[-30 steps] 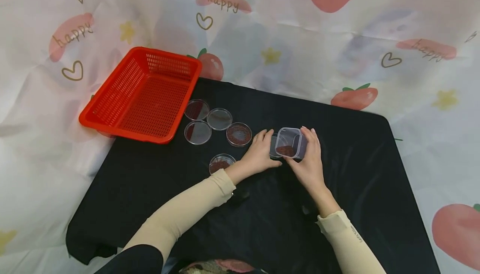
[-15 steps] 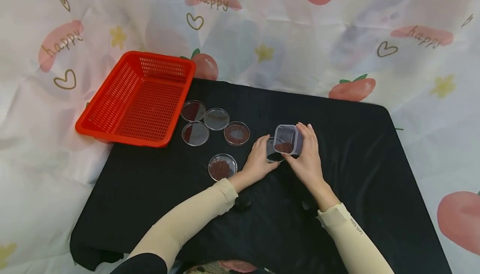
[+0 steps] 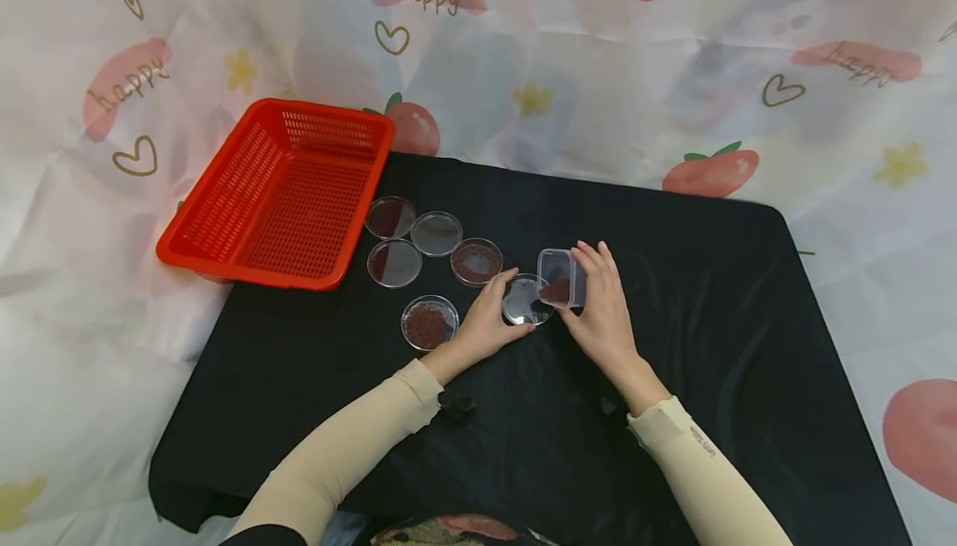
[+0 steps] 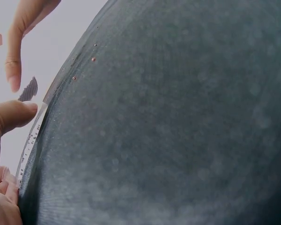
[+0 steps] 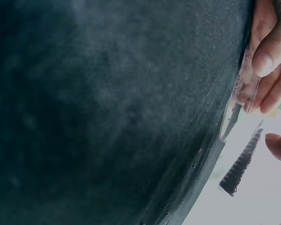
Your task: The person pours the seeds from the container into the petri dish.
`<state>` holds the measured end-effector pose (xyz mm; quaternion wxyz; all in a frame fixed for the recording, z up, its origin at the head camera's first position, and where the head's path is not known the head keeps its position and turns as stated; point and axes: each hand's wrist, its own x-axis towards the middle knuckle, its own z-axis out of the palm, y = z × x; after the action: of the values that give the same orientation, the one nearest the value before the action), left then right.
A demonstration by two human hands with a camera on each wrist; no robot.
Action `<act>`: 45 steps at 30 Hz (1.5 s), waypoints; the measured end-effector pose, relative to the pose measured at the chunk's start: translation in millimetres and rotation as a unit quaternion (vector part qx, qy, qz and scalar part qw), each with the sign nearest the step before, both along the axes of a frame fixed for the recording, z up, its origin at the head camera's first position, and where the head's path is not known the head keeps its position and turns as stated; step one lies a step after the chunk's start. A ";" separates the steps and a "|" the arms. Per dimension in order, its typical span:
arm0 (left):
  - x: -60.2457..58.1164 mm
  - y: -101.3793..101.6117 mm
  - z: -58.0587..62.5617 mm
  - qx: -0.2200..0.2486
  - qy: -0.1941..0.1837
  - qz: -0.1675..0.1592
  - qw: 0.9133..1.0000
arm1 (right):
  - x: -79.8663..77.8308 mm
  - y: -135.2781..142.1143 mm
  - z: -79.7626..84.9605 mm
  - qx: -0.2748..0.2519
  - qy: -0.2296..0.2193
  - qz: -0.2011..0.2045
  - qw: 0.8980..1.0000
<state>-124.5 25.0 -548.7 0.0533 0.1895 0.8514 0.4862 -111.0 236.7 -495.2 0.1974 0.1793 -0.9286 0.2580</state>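
Observation:
My left hand (image 3: 484,315) grips a clear petri dish (image 3: 521,307) on the black table, thumb on the near side and fingers on the far side. In the left wrist view my left thumb (image 4: 16,115) lies at its rim, where a few small grains cling. My right hand (image 3: 604,322) holds a clear square plastic box (image 3: 555,262) tilted, its mouth over the dish's right edge. Reddish-brown granules (image 3: 556,291) lie in the box, also seen as a dark ridged mass (image 5: 242,164) in the right wrist view.
A petri dish of granules (image 3: 429,326) sits left of my left hand, another (image 3: 476,262) behind it. Several clear dishes or lids (image 3: 437,234) lie beside the red plastic basket (image 3: 292,197). Loose grains (image 5: 195,165) dot the cloth. A printed curtain (image 3: 598,97) hangs behind.
My left hand has slid the dish leftward, so more of it shows. My right hand has moved the box a little left too. The granule dish near my left wrist has shifted slightly left.

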 end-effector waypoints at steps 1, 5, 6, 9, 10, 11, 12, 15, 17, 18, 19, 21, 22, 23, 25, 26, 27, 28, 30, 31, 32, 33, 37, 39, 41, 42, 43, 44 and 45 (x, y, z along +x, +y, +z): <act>-0.2 -0.5 -0.2 0.001 0.000 0.002 1.000 | -0.6 -1.3 0.3 0.006 0.001 0.003 1.000; -1.3 -0.9 -1.5 0.004 0.003 0.006 1.000 | -1.4 -4.7 1.1 0.029 0.013 0.010 0.999; -1.6 -0.8 -1.5 0.007 0.004 0.004 1.000 | -1.2 -5.0 1.2 0.034 0.016 0.010 0.999; -1.3 -0.4 -2.0 0.010 0.002 0.001 1.000 | -0.3 -5.4 1.2 0.046 0.022 0.012 0.999; -1.0 -0.3 -2.2 0.011 0.001 0.000 1.000 | 0.0 -5.5 1.1 0.050 0.026 0.014 0.998; -0.8 -0.2 -2.4 0.012 0.000 0.000 1.000 | -0.1 -5.6 1.2 0.054 0.028 0.016 0.998; -0.7 -0.1 -2.6 0.012 0.000 0.001 1.000 | -0.2 -5.9 1.3 0.057 0.029 0.019 0.998; -0.3 0.3 -3.3 0.010 0.002 0.003 1.000 | -1.1 -6.4 1.6 0.068 0.038 0.028 0.997; -0.6 0.1 -3.3 0.012 0.004 0.004 1.000 | -2.6 -7.5 2.4 0.076 0.043 0.037 0.996; -0.8 0.1 -3.4 0.012 0.003 0.005 1.000 | -3.1 -8.1 2.5 0.080 0.045 0.040 0.995; -0.9 0.0 -3.2 0.014 0.003 0.005 1.000 | -3.6 -8.5 2.4 0.083 0.048 0.044 0.994; -1.1 0.1 -3.2 0.016 0.001 0.006 1.000 | -4.4 -9.2 2.2 0.091 0.054 0.051 0.993; -1.2 0.2 -3.3 0.017 0.000 0.006 1.000 | -4.7 -9.7 2.2 0.093 0.057 0.055 0.992; -1.2 0.3 -3.6 0.018 -0.002 0.005 1.000 | -4.8 -10.1 2.1 0.095 0.060 0.057 0.992; -1.4 0.3 -4.1 0.021 -0.003 0.005 1.000 | -5.3 -10.9 1.8 0.099 0.065 0.062 0.991; -1.3 0.3 -4.3 0.022 -0.003 0.006 1.000 | -5.4 -11.4 2.1 0.100 0.066 0.064 0.991; -1.2 0.2 -4.5 0.023 -0.003 0.006 1.000 | -5.7 -12.0 2.3 0.102 0.068 0.068 0.990; -0.9 0.0 -4.5 0.024 -0.003 0.007 1.000 | -5.9 -12.7 2.7 0.103 0.069 0.070 0.990; -0.5 0.0 -4.1 0.024 -0.003 0.007 1.000 | -5.6 -13.5 3.7 0.106 0.071 0.073 0.989; -0.5 -0.2 -3.9 0.025 -0.002 0.008 1.000 | -5.9 -13.9 4.1 0.108 0.073 0.075 0.989; -0.6 -0.5 -4.1 0.025 -0.002 0.008 1.000 | -5.9 -14.2 4.4 0.110 0.073 0.077 0.988; -0.7 -0.7 -4.1 0.025 -0.002 0.009 1.000 | -6.1 -14.4 4.6 0.113 0.074 0.079 0.988; -1.4 -1.4 -3.7 0.027 -0.001 0.009 1.000 | -6.5 -14.8 5.0 0.122 0.073 0.083 0.986; -1.5 -1.2 -3.5 0.027 -0.001 0.007 1.000 | -6.2 -14.5 5.1 0.125 0.071 0.086 0.986; -1.5 -0.7 -3.7 0.025 -0.001 0.006 1.000 | -5.9 -14.2 4.8 0.126 0.077 0.088 0.985; -1.6 -0.4 -3.9 0.024 0.000 0.005 1.000 | -5.7 -14.0 4.3 0.126 0.079 0.089 0.985; -1.5 -0.2 -4.2 0.023 0.001 0.004 1.000 | -5.5 -14.0 4.3 0.127 0.081 0.090 0.984; -1.5 -0.2 -4.5 0.024 0.002 0.004 1.000 | -5.5 -14.0 4.1 0.128 0.084 0.091 0.984; -1.6 -0.2 -4.9 0.024 0.005 0.004 1.000 | -5.6 -14.2 4.0 0.130 0.086 0.092 0.983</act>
<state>-126.1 24.8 -553.7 0.0427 0.1895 0.8403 0.5062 -116.6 222.5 -491.1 0.2266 0.3098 -0.9134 0.1355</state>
